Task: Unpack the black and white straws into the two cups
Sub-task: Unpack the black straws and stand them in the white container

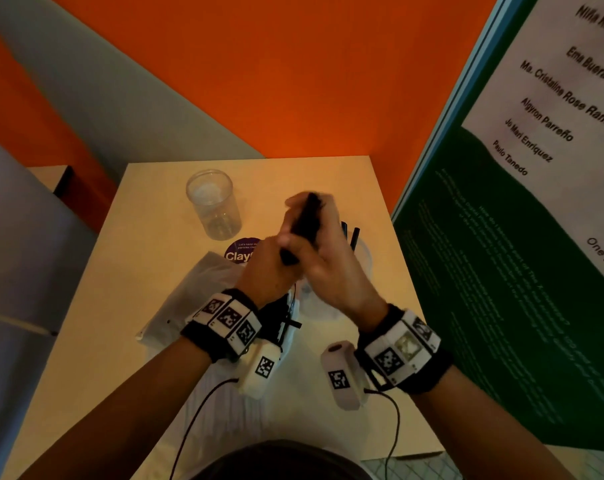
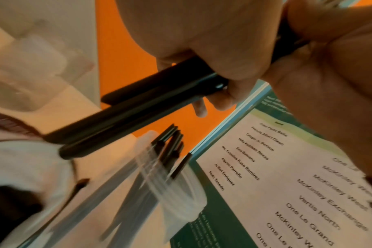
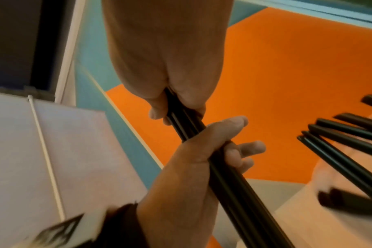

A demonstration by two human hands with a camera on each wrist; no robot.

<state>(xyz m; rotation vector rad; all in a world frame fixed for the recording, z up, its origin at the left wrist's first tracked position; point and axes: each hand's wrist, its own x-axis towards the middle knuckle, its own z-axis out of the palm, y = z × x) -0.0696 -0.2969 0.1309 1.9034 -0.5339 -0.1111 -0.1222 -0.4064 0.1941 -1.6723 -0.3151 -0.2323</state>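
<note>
Both hands hold one bundle of black straws [image 1: 305, 220] above the table's middle. My left hand [image 1: 276, 261] grips its lower part, thumb across the straws [image 3: 212, 151]. My right hand [image 1: 328, 247] clasps the upper part [image 3: 176, 107]. In the left wrist view the bundle [image 2: 127, 114] slants down to the left, out of the left hand [image 2: 202, 67]. An empty clear cup [image 1: 214, 202] stands at the back left. A second clear cup [image 1: 368, 258], partly hidden behind my right hand, holds several black straws [image 1: 354, 235] [image 2: 170, 151] [image 3: 340, 142].
A pale plastic packet [image 1: 196, 292] lies on the table [image 1: 120, 341] left of my hands, beside a purple round sticker [image 1: 240, 251]. A green and white poster board [image 1: 501, 271] stands close along the right. An orange wall [image 1: 293, 98] rises behind the table.
</note>
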